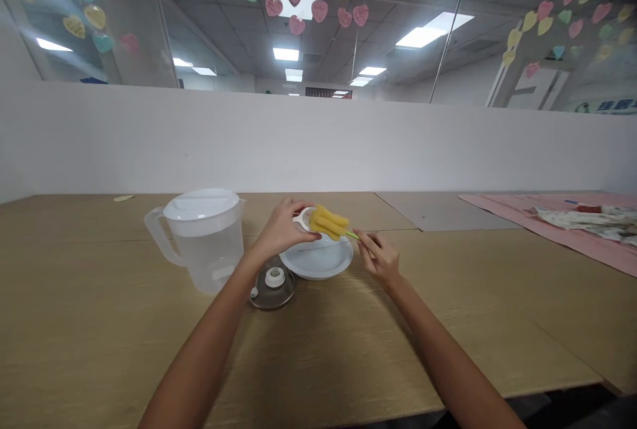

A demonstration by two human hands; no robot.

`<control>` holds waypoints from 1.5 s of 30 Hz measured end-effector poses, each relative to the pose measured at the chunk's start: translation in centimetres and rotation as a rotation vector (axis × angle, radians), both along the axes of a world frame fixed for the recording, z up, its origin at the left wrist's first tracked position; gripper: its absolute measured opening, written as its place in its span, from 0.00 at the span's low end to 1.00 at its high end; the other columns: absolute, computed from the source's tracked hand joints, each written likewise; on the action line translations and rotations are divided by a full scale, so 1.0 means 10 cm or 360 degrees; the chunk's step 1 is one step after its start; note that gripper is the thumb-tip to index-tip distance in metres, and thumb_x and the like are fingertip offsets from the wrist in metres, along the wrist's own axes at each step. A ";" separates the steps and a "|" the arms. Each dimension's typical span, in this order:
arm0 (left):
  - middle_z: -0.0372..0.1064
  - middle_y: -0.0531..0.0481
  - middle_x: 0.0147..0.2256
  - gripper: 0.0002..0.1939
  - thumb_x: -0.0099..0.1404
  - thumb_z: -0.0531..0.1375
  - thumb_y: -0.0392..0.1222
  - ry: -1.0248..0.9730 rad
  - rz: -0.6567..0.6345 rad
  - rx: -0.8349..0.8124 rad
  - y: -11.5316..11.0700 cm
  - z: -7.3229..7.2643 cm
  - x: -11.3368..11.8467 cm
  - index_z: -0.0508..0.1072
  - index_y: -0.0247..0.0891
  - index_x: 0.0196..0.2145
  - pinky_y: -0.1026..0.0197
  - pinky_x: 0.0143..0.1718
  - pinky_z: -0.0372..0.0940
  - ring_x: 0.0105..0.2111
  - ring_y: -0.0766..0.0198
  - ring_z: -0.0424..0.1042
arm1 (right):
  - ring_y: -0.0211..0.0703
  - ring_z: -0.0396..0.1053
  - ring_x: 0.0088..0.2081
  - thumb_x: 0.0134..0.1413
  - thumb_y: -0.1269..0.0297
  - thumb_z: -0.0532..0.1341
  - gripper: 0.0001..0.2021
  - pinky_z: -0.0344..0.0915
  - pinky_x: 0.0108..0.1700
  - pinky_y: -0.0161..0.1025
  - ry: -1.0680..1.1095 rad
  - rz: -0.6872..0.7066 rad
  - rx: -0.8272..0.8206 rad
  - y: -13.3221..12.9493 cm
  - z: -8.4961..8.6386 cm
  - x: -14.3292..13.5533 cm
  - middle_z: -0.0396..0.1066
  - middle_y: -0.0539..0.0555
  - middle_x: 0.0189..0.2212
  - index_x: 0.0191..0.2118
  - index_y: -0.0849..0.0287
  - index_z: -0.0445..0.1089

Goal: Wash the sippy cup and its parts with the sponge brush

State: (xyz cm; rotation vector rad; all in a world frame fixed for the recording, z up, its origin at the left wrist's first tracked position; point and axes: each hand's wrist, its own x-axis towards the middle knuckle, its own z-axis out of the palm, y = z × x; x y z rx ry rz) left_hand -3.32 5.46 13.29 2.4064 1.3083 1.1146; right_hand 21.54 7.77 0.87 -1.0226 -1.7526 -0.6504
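Note:
Above a white bowl [318,266], my left hand [284,227] is closed around a small white cup-like piece [300,218], its exact kind unclear. My right hand [381,256] pinches the thin green handle of a sponge brush [328,222]. The brush's yellow ribbed sponge head points left, against or just inside the mouth of the white piece; I cannot tell which. Below my left wrist lies a round glass lid [271,292] with a white knob, close to the bowl's left side. A lidded translucent pitcher [213,250] stands left of my left hand.
All of this is on a wooden table [124,336]. A pink cloth [547,217] with bunched patterned fabric [587,223] on it lies at the right. A grey sheet [438,210] covers part of the back. Behind the table rises a white wall [308,144] with glass above.

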 end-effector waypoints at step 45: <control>0.69 0.38 0.41 0.46 0.47 0.63 0.50 0.0967 -0.0384 -0.0542 -0.46 -0.45 0.63 0.47 0.34 0.58 0.59 0.34 0.63 0.41 0.49 0.69 | 0.31 0.60 0.18 0.38 0.65 0.64 0.07 0.51 0.21 0.27 0.0001 0.0146 -0.1770 0.27 -0.20 0.30 0.66 0.47 0.17 0.27 0.62 0.72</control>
